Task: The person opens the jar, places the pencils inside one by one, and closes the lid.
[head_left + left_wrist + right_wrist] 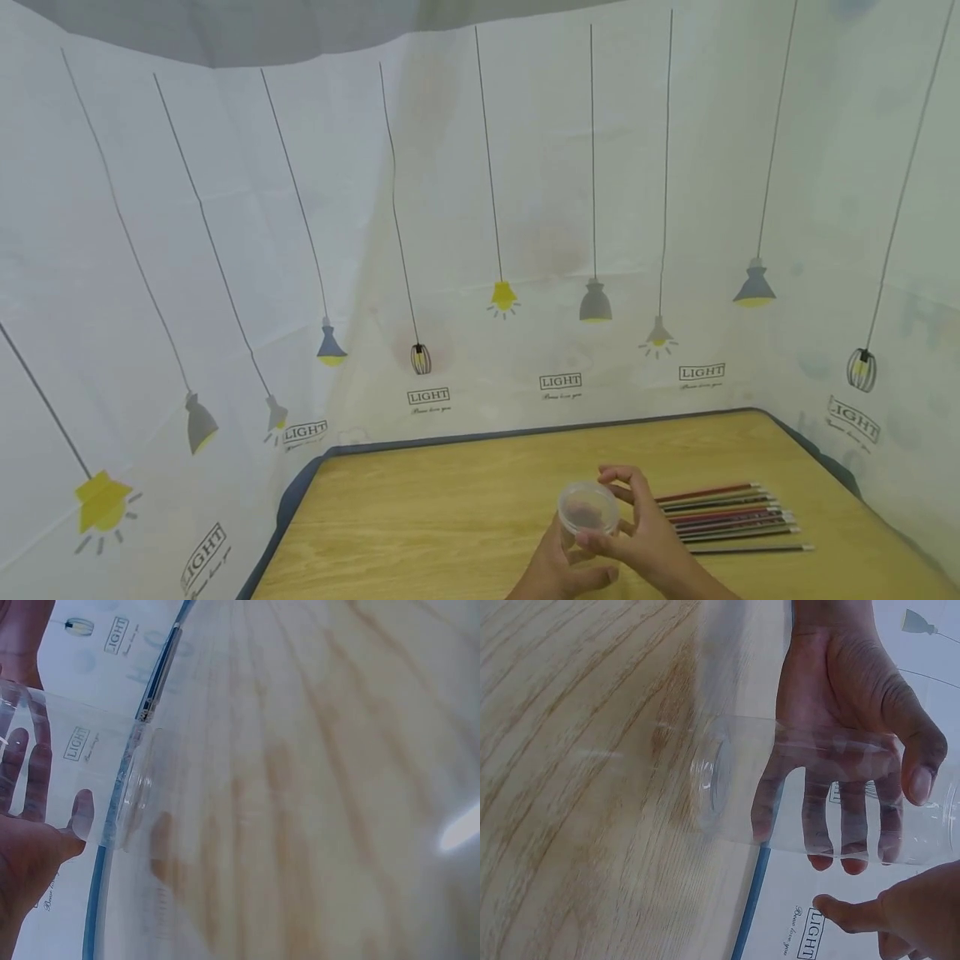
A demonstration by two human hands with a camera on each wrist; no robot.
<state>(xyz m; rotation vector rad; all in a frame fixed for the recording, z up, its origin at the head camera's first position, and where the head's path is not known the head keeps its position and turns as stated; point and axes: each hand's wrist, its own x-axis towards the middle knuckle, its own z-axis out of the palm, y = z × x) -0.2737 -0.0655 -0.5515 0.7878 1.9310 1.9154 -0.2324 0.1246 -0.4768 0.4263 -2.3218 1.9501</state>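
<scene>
- Holding the clear jar (588, 507), the left hand (557, 568) curls its fingers round its side.
- The jar points up, long and straight, with its top beside the right hand (642, 533); those fingers bend, but I cannot tell if they pinch it.
- Pencils (727, 525) lie right of the right fingers, so that hand is nearer.
- The table (405, 517) spreads wide left of the left fingers, out to the cloth (540, 217).

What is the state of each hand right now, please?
Left hand: closed, holding the clear container.
Right hand: fingers bent at the clear container's top; whether its grip is closed cannot be told.
</scene>
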